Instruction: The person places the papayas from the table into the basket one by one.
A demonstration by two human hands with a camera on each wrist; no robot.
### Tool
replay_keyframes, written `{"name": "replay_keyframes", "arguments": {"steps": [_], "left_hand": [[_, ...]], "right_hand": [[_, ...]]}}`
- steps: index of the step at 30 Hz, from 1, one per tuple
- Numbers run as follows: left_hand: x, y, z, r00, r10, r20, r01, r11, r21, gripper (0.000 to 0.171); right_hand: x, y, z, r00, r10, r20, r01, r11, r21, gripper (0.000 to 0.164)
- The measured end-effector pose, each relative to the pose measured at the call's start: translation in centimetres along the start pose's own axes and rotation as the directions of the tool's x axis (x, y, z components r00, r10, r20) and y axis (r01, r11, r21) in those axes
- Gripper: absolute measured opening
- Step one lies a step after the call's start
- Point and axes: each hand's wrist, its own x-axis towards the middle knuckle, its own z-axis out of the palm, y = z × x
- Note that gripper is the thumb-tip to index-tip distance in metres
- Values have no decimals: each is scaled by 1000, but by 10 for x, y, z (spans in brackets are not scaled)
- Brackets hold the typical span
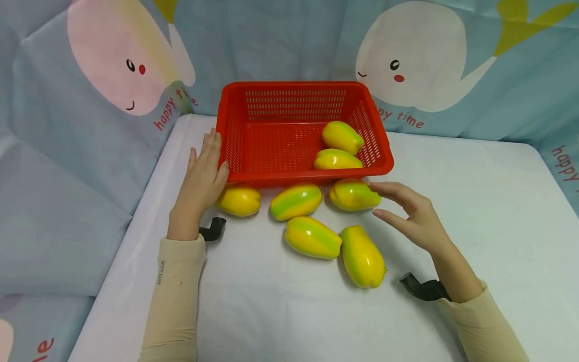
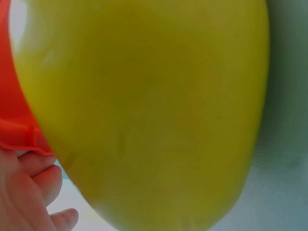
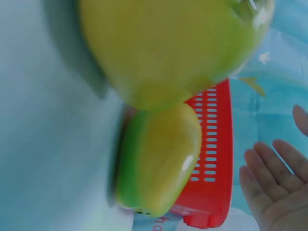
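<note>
A red plastic basket [image 1: 307, 176] holds two yellow-green papayas at its right end, an upper one [image 1: 342, 137] and a lower one [image 1: 336, 159]. My left hand [image 1: 203, 173] lies against the basket's left side, fingers extended, beside a yellow papaya [image 1: 239, 201] that fills most of the left wrist view. Over at the right, my right hand [image 1: 413, 213] hovers with thumb and fingers apart and nothing between them. Its fingertips overlap the end of a papaya [image 1: 354, 195] in the head view; whether they touch it I cannot tell.
More papayas lie on the white table before the basket: a striped one [image 1: 296, 202], one below it [image 1: 313, 238] and one pointing toward me [image 1: 363, 257]. Black camera mounts stick out from the left wrist [image 1: 213, 229] and right wrist [image 1: 422, 288]. A printed curtain [image 1: 280, 45] stands behind.
</note>
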Motion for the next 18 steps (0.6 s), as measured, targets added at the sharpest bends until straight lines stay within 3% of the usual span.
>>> {"name": "replay_keyframes", "arguments": {"steps": [4,9,18], "left_hand": [[0,-1,-1,1000,-5,1,5,1000,1,62],[0,-3,-3,1000,-19,-4,19,1000,0,63],[1,-1,2,1000,3,2,-3,1000,-6,62]], "right_hand": [[-13,0,0,992,37,124,-35,999,-21,50],[-18,-1,-1,948,55,314,-30,996,-83,40],[-27,0,-4,897,129,422,-62,984,-169,37]]}}
